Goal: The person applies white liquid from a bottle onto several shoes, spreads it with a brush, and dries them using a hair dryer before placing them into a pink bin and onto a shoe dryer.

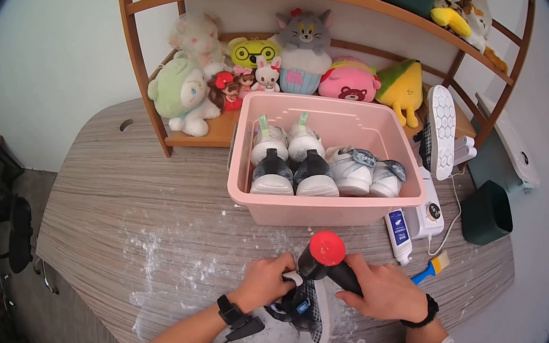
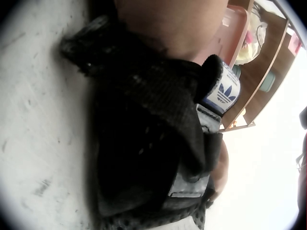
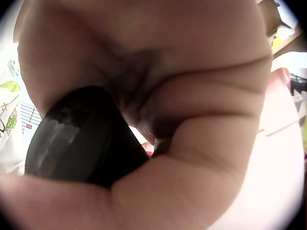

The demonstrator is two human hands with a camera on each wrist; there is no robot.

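A black-and-white sneaker (image 1: 316, 319) sits on the powder-dusted tabletop in front of me, with a dotted side and a white sole. My left hand (image 1: 265, 284) grips it near its pale tongue, and its fingertips are partly hidden. In the left wrist view the sneaker's dark upper (image 2: 144, 129) fills the middle, and its tongue label (image 2: 224, 93) bears a blue logo. Over the sneaker is a mallet (image 1: 327, 249) with a red face, its black handle held in my right hand (image 1: 390, 294). The handle's end (image 3: 76, 139) shows large in the right wrist view.
Behind the sneaker stands a pink bin (image 1: 333, 209) holding several shoes. To its right are a tube (image 1: 399, 235), a white device (image 1: 428, 211), a blue-handled brush (image 1: 431, 267) and a dark green container (image 1: 487, 213). A wooden shelf (image 1: 209, 137) with plush toys spans the back.
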